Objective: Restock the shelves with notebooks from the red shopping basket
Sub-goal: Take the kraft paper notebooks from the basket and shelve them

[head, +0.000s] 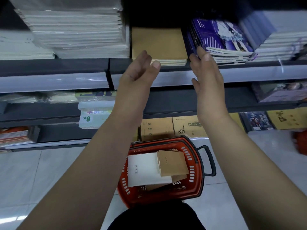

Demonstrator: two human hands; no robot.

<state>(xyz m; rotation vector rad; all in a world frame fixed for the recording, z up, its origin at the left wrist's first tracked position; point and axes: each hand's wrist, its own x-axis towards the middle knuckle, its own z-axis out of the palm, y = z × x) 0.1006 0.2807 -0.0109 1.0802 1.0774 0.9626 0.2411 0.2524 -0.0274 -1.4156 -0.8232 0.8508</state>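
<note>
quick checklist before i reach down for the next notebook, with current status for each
1. Both hands free: left hand and right hand are open and hold nothing. Ok.
2. Brown kraft-paper notebook stack lies flat on the grey metal shelf, edges roughly even. Ok.
3. Room above that stack: dark gap overhead. Ok.
4. Red plastic shopping basket on the floor holds a brown notebook and a white notebook. Ok.
5. Number of notebooks underneath those: cannot tell.
</note>
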